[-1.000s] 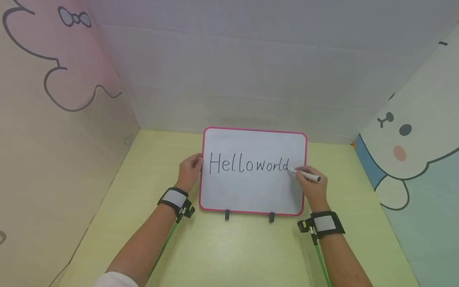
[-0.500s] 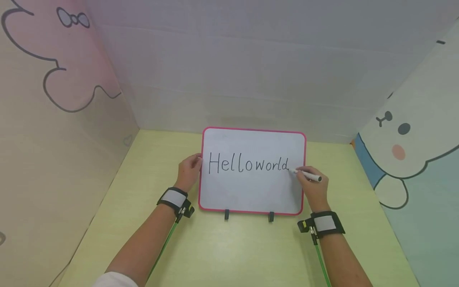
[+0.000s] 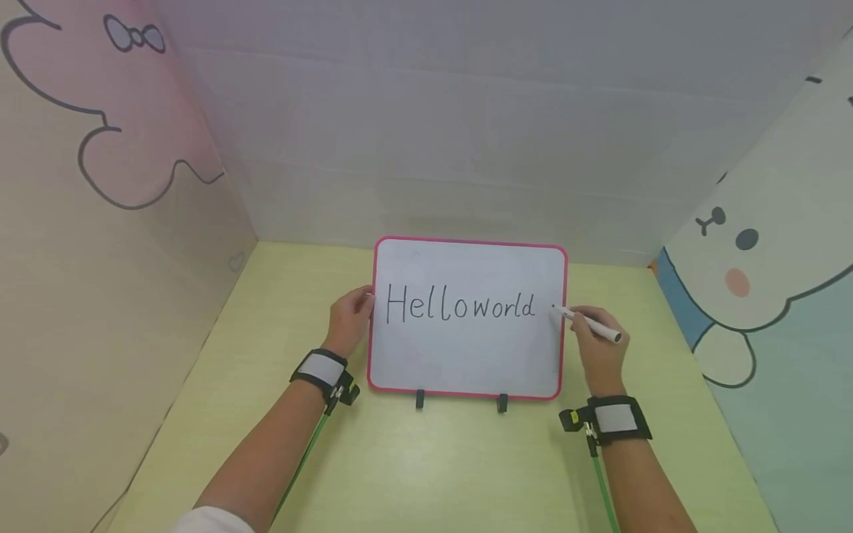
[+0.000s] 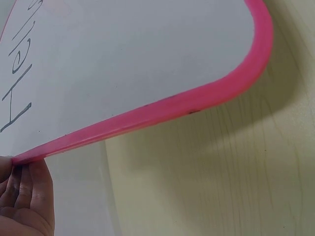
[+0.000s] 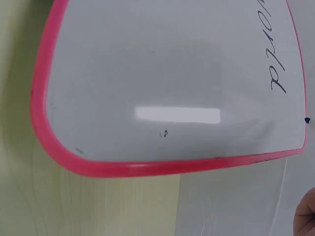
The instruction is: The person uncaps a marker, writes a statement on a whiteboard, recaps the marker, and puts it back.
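A whiteboard (image 3: 460, 363) with a pink frame stands tilted back, bearing the black handwriting "Hello world" (image 3: 460, 305). My left hand (image 3: 348, 320) pinches the board's left edge; in the left wrist view, its fingers (image 4: 42, 189) lie behind the pink rim. A white marker (image 3: 603, 328) is held in my right hand (image 3: 602, 352), beside the board's right edge. The marker's dark tip points left, to the right of the letter "d"; whether it touches the board I cannot tell. Only a bit of the right hand (image 5: 306, 214) shows in the right wrist view.
Two small black supports (image 3: 420, 399) hold the board's lower edge on the pale yellow table (image 3: 440, 474). A white wall (image 3: 453, 148) rises behind, with cartoon-printed walls at both sides. Wrist straps with cameras and green cables run along both forearms.
My right hand has moved right with the marker, taking its tip away from the finished stroke of the "d". My left hand keeps its place on the board's edge.
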A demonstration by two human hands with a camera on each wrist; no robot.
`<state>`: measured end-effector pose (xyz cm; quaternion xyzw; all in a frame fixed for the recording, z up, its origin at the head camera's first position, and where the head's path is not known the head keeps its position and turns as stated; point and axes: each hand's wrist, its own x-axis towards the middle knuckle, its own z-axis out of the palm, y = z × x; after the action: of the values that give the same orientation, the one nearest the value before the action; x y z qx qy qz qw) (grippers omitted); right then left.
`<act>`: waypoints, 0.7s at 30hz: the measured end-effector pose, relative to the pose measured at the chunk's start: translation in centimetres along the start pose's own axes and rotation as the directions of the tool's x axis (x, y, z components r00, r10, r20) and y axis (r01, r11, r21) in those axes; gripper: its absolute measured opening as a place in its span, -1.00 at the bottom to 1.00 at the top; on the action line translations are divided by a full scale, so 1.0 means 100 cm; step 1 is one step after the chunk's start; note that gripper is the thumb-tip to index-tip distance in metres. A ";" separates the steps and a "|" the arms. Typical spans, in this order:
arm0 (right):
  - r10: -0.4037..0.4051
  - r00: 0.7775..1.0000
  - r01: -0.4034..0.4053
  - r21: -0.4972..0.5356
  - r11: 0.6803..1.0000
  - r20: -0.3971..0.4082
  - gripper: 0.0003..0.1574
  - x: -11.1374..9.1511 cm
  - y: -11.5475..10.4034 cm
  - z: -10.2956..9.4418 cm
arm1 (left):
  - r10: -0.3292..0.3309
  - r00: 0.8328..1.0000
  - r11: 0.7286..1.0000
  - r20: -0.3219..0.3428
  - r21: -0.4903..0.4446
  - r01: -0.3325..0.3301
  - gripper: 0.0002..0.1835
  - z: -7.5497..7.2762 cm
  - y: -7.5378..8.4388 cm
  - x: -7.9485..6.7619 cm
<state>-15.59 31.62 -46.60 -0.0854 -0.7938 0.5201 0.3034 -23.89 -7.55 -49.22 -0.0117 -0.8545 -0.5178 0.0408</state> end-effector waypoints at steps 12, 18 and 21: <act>0.025 0.993 -0.013 -0.102 0.995 0.117 -0.74 -0.003 0.005 0.003 | -0.020 1.000 1.000 -0.003 0.010 0.020 -0.62 0.000 -0.001 0.000; 0.020 0.992 -0.003 -0.135 0.991 0.124 -0.73 0.000 0.003 0.005 | -0.027 1.000 1.000 0.001 0.002 0.027 -0.61 0.000 0.000 0.000; 0.074 0.989 -0.054 -0.158 0.986 0.125 -0.77 0.000 0.001 0.005 | -0.026 1.000 1.000 0.004 0.002 0.026 -0.61 0.000 0.000 0.000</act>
<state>-15.87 31.26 -46.87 -0.1000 -0.8466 0.4710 0.2267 -23.92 -7.57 -49.23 -0.0016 -0.8550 -0.5176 0.0323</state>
